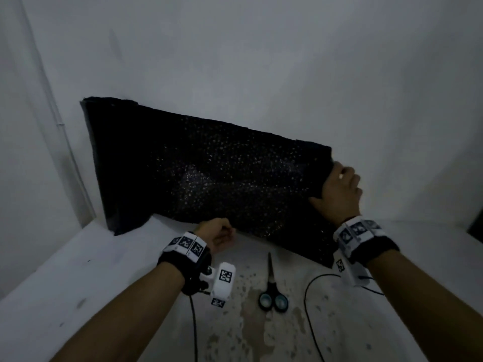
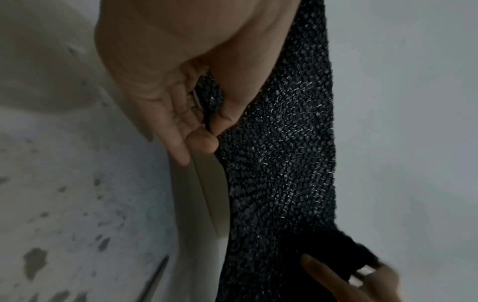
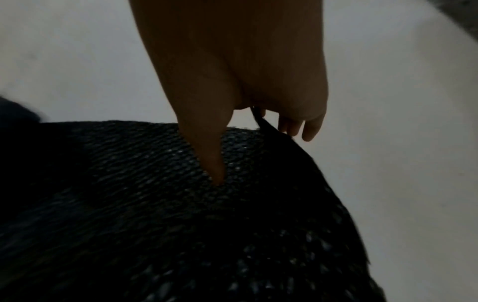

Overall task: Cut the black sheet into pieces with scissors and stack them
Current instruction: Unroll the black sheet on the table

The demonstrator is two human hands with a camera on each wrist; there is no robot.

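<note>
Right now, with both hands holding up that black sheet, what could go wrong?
1. The left hand only pinches the black sheet at its lower edge, so the limp sheet may slip or sag.
2. The scissors lie below it on the table; lowering the sheet could cover them.
3. A cable loops beside the scissors and might snag a reaching hand.

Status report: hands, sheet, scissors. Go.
Left hand pinches the black mesh sheet's lower edge. Right hand grips its right end. Sheet uncut. Black-handled scissors lie untouched on the table.
</note>
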